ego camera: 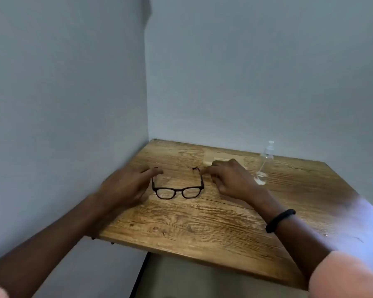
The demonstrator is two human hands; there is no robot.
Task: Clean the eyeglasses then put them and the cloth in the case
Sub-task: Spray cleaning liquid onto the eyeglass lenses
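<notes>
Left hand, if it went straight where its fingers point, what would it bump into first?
Most likely the eyeglasses: the fingers of the left hand point at the tip of the frame arm on that side and look almost on it already. It is blurry there, so I cannot tell if they touch.

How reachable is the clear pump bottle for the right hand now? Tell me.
Probably yes. The clear pump bottle stands upright just right of the right hand, with only bare table between them. That hand sits at the eyeglasses' temple tip and would have to leave it.
</notes>
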